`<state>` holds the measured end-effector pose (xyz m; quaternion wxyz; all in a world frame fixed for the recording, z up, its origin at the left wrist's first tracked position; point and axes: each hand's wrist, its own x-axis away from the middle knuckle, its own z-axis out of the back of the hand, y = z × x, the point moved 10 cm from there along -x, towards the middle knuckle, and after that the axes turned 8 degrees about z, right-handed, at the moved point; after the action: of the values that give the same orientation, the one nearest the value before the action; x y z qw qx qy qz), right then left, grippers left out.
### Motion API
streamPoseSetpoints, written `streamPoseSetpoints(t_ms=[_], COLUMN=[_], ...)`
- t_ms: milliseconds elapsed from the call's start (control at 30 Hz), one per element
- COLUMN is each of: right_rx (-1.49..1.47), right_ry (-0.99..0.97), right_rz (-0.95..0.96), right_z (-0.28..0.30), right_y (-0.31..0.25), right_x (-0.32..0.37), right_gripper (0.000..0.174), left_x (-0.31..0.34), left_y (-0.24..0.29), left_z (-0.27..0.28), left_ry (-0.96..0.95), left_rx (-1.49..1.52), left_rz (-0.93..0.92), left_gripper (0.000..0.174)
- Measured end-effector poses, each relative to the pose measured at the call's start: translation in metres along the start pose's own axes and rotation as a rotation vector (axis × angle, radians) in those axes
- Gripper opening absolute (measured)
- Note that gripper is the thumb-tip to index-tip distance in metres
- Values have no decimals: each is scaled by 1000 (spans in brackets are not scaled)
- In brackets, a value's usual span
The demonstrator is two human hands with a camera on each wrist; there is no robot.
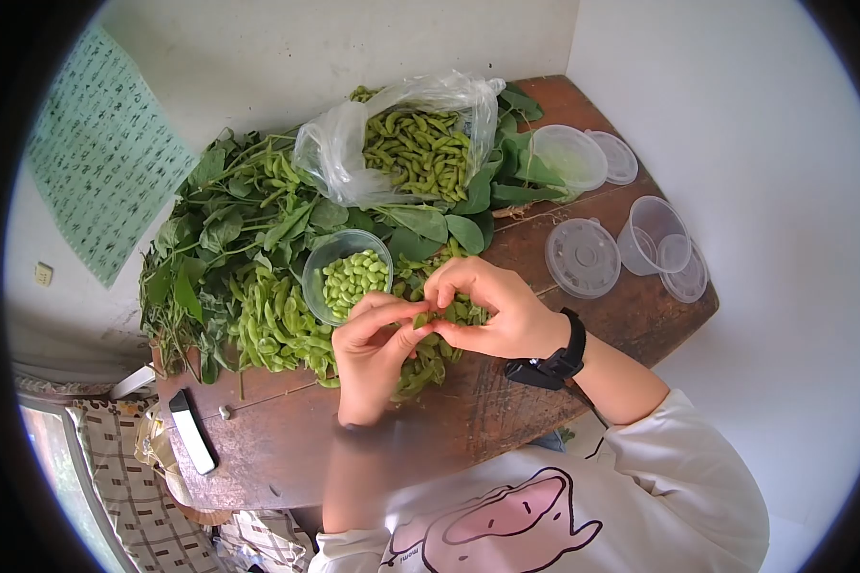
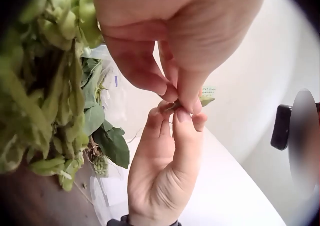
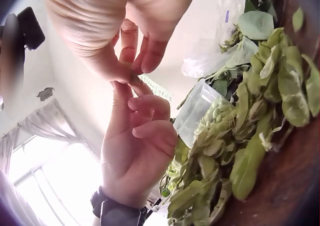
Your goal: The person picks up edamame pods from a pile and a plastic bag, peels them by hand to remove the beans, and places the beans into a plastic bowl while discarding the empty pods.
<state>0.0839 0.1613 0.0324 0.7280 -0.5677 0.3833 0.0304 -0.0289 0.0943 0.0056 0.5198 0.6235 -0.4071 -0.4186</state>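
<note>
My left hand (image 1: 368, 349) and right hand (image 1: 506, 310) meet over a heap of green soybean pods (image 1: 279, 320). Thumb and fingertips of both pinch one small green pod (image 1: 420, 322), mostly hidden by the fingers. In the left wrist view a pointed end of this pod (image 2: 207, 101) sticks out past the fingertips. Just beyond my left hand, a clear plastic tub (image 1: 317, 256) holds pale green shelled beans (image 1: 356, 282). Pods lie under and around both hands.
A clear plastic bag (image 1: 333, 153) of pods (image 1: 416, 153) lies at the back among leafy stalks (image 1: 225, 229). To the right are clear tubs (image 1: 640, 224) and lids (image 1: 583, 258). A black-and-white flat object (image 1: 193, 435) lies near the wooden table's (image 1: 287, 420) left edge.
</note>
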Motion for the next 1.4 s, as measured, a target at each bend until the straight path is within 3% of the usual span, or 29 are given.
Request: streamPoseSetpoints(t_ms=[300, 367, 467, 700, 1133, 1333, 1400], right_rx=[-173, -124, -78, 181, 253, 180, -66], right_ry=[60, 39, 37, 61, 70, 5, -41], right_rz=[-97, -85, -75, -16, -38, -83, -211], right_z=[2, 1, 1, 9, 9, 6, -1], right_y=[12, 9, 6, 2, -2, 1, 14], right_x=[3, 1, -1, -2, -4, -4, 0], right_gripper=[37, 36, 35, 37, 40, 47, 57], left_x=[0, 2, 5, 6, 6, 6, 7], left_y=[15, 28, 38, 37, 33, 35, 36], left_z=[2, 1, -4, -5, -7, -11, -13], left_ry=[-2, 31, 6, 3, -13, -67, -107], left_rx=[-185, -401, -448, -474, -470, -490, -500], left_rz=[-52, -172, -276, -263, -253, -285, -316], left_gripper=[27, 24, 24, 27, 25, 21, 20])
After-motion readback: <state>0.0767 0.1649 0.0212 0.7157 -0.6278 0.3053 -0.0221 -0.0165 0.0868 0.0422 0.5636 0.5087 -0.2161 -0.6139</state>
